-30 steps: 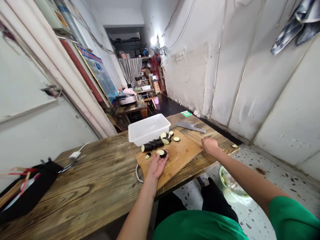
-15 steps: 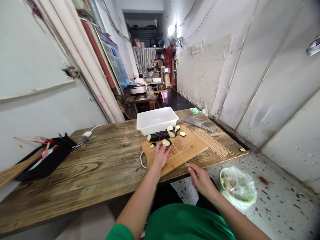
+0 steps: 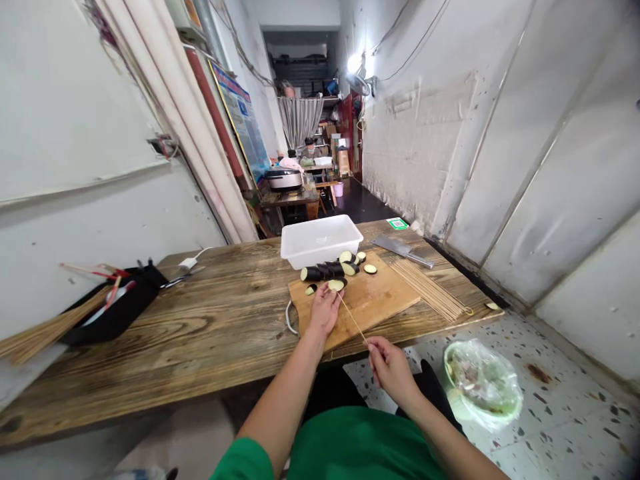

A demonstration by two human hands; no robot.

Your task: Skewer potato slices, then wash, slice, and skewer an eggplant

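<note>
My left hand (image 3: 325,310) grips an eggplant slice (image 3: 337,285), pale face up with a dark skin edge, just above the cutting board (image 3: 377,300). Between finger and thumb of my right hand (image 3: 387,363) is the near end of a thin bamboo skewer (image 3: 354,319). Its far tip meets the near edge of the slice by my left fingers; whether it has gone in I cannot tell. Behind the left hand lies a row of sliced eggplant (image 3: 323,271), with more slices (image 3: 346,257) at its right end. A small end piece (image 3: 311,289) sits left of the held slice.
A white plastic tub (image 3: 320,241) stands behind the board. To the right lie a cleaver (image 3: 403,251) and a bundle of skewers (image 3: 433,291). A lined waste bin (image 3: 483,387) is on the floor at right. At left is a black holder (image 3: 113,313). A person (image 3: 310,148) sits far back.
My right hand has moved left and slightly down, bringing the skewer tip to the near edge of the eggplant slice. The slice is now tilted flatter. The whole view has shifted slightly.
</note>
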